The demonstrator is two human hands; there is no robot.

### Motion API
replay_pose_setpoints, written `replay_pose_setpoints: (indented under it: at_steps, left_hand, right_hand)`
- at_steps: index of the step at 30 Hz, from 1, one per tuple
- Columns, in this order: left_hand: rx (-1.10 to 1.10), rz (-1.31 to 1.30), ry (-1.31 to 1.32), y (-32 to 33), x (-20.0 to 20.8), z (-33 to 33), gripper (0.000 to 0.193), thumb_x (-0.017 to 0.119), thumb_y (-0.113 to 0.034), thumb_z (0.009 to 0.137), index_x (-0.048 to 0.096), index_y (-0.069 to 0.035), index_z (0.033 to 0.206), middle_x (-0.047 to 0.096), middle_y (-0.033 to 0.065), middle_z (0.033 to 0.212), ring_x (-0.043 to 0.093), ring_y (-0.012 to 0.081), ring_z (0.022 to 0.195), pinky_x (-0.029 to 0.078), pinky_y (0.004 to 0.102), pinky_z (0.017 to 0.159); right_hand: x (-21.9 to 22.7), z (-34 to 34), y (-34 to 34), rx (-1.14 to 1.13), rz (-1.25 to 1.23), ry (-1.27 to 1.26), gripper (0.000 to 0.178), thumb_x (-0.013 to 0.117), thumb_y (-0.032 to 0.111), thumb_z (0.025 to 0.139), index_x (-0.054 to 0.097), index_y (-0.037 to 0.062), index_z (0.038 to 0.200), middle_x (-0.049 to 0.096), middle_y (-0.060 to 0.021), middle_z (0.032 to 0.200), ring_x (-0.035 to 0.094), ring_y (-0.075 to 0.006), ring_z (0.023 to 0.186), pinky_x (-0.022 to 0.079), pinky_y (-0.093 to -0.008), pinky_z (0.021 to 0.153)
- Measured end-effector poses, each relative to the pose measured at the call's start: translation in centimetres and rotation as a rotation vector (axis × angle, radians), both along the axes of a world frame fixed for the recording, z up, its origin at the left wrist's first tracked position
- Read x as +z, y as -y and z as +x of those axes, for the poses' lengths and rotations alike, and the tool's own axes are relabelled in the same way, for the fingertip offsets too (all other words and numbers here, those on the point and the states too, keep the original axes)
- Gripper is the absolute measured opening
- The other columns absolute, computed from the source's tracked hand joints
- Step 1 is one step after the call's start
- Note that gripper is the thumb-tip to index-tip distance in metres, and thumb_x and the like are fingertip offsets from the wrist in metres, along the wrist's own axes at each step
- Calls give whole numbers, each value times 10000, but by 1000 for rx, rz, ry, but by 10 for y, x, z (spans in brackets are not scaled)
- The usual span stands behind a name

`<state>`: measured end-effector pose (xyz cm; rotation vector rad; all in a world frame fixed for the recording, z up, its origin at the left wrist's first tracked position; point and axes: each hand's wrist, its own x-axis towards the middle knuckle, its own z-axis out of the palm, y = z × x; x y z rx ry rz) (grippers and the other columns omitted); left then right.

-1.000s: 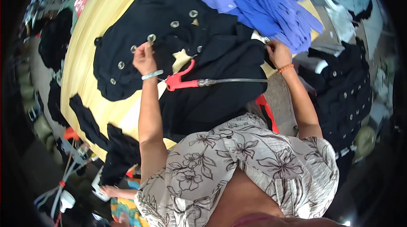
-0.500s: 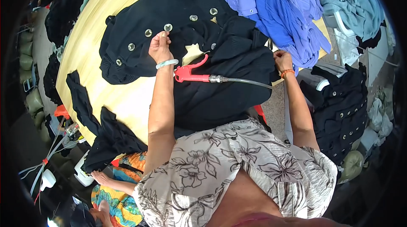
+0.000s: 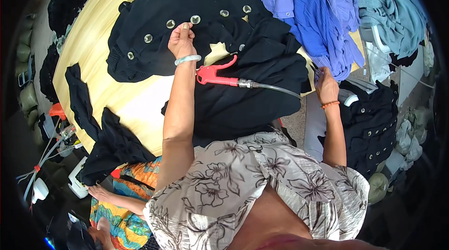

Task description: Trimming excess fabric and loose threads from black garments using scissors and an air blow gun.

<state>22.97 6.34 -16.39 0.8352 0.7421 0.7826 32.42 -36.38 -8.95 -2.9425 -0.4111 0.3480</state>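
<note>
Because the black garment (image 3: 210, 32) lies loose and rumpled across the counter (image 3: 140, 110), I would pinch lightly at the disc (image 3: 195, 19) and lift as little cloth as possible, since a hard tug would likely drag the whole piece. I'd also mind the red gun (image 3: 220, 80) lying on the garment just right of the left wrist; its hose (image 3: 276, 87) runs off to the right and could catch the arm, so I'd steer clear of it. The left hand (image 3: 180, 42) has its fingertips drawn together at the disc's near edge, the forearm reaching almost straight to the far side, though I can't tell whether cloth is caught between them. Out at the counter's right edge, the right hand (image 3: 328, 86) has bent fingers closed about a small bluish thing (image 3: 319, 77) I can't identify, beside the purple clothes (image 3: 313, 11).
</note>
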Motion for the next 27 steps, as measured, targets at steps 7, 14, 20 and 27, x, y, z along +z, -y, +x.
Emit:
replay_pose_setpoints:
  at_steps: [7, 14, 20, 27]
  left_hand:
    - [60, 77, -95, 6, -1, 1, 60, 670, -39, 885, 651, 14, 865, 677, 75, 780, 512, 65, 561, 404, 196, 508]
    - [57, 104, -261, 16, 4, 7, 57, 648, -50, 892, 643, -7, 855, 652, 31, 731, 481, 40, 547, 378, 194, 500]
    - [92, 132, -348, 18, -4, 0, 66, 644, -61, 890, 637, -16, 842, 648, 21, 745, 490, 43, 583, 362, 198, 513]
    - [61, 27, -287, 18, -2, -2, 71, 644, -72, 893, 632, -25, 841, 620, 2, 709, 439, 30, 535, 324, 194, 471]
  right_hand:
    - [52, 13, -65, 87, 605, -476, 305, 548, 260, 989, 653, -5, 1095, 501, 47, 768, 426, -61, 700, 370, -234, 624]
    - [3, 13, -235, 399, 790, -827, 358, 603, 343, 944, 651, -12, 916, 527, 0, 657, 445, -71, 621, 383, -281, 557]
    - [-31, 6, -299, 209, 736, -1134, 336, 614, 358, 938, 651, 29, 885, 446, 64, 604, 361, -34, 494, 272, -241, 438]
    - [-37, 12, -317, 123, 698, -1228, 309, 601, 330, 959, 622, 24, 923, 396, 74, 612, 293, -11, 449, 193, -217, 388]
